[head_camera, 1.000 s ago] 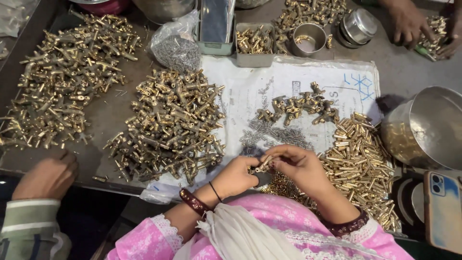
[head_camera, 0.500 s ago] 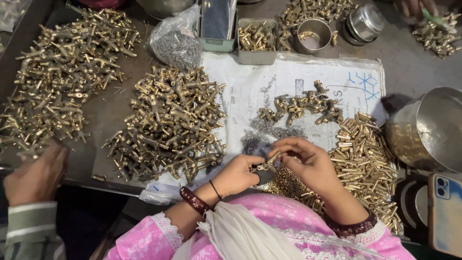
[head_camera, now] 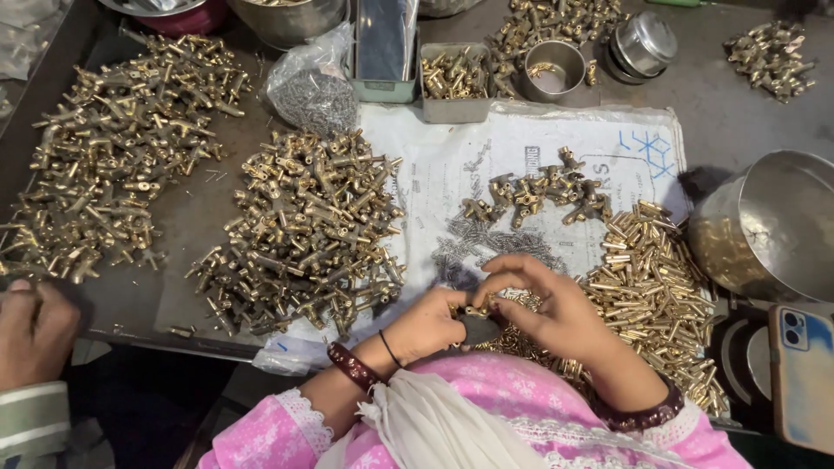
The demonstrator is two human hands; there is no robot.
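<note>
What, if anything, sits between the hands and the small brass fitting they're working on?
Nothing visible. The left hand and right hand already meet around the small brass fitting, fingers touching it, above the tube pile.

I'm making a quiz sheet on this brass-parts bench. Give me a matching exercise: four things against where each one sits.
Things:
1. phone
2. bag of small grey parts
3. heap of brass tubes
4. small brass piece

Places:
A. pinched between the left hand and the right hand
B. far side of the table, at the printed sheet's top left corner
C. lower right edge of the view
D. on the sheet, just right of the hands

Pairs: 1-C, 2-B, 3-D, 4-A
</note>
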